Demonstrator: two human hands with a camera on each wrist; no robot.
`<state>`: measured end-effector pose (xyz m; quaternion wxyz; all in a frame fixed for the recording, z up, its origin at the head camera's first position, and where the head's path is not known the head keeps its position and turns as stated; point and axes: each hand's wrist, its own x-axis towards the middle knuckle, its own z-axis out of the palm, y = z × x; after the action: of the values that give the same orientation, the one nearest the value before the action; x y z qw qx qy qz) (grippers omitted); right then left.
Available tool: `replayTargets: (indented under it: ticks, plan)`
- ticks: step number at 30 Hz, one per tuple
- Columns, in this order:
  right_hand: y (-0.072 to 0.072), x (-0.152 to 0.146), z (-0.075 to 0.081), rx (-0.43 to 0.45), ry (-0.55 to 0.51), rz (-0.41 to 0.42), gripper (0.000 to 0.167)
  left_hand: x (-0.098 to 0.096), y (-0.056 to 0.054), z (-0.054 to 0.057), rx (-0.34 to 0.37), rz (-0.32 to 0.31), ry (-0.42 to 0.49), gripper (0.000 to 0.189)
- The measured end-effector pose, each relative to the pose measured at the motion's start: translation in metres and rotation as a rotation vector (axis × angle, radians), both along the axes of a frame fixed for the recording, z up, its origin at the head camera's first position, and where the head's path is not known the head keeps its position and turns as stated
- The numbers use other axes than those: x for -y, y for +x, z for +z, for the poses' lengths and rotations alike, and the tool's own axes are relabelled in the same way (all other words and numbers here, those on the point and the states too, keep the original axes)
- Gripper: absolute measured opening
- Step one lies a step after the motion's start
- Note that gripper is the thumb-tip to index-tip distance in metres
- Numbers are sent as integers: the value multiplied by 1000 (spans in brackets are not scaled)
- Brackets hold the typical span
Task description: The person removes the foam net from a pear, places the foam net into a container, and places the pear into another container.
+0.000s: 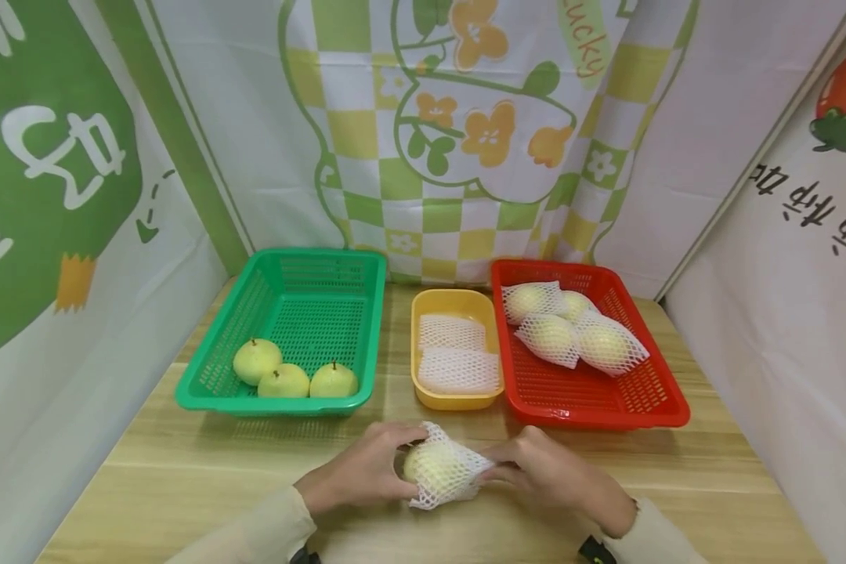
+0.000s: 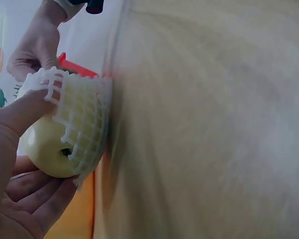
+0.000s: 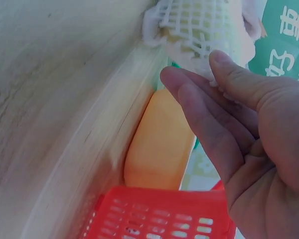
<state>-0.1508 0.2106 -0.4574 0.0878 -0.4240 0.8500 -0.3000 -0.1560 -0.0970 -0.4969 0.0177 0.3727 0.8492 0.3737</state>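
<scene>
A round, pale yellow pear sits low over the front of the table, partly covered by a white foam net sleeve. My left hand holds it from the left, thumb on one side and fingers curled round the other. In the left wrist view, the bare end of the pear with its dark hollow shows outside the net. At the opposite end, my right hand pinches the edge of the net between thumb and fingers. The pear's far side is hidden by the net.
A green basket at the left holds three bare pears. Two stacks of foam nets lie in a yellow bin at the middle. To its right, a red basket holds several netted pears. Fabric walls enclose the table.
</scene>
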Motion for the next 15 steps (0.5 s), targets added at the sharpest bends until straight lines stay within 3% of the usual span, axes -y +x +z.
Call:
replayTargets:
  ticks: [4,10,15]
  plan:
    - [0,2,2,41,63,-42,25,6,-2,5,-24,11,-43,71]
    - [0,27,-3,-51,146,-35,70,3,-3,4,-4,-21,-126,77]
    - [2,47,-9,10,151,-46,77,-5,-1,2,-14,-34,-174,86]
